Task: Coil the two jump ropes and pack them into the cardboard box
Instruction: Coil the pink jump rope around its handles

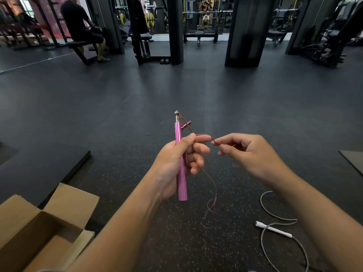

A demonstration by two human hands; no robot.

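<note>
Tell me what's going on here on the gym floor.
A person is coiling a pink jump rope. The left hand grips its pink handle upright, and the right hand pinches the thin cord beside it. A white rope lies loose on the floor to the right. The open box sits lower left.

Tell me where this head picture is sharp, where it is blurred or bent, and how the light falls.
Head view: sharp on the left hand gripping the pink handle and the right hand pinching the cord; the far racks are soft and the pillars lean outward from wide-angle bending; dim, even light with a faint sheen on the floor; the box is cropped.
</note>
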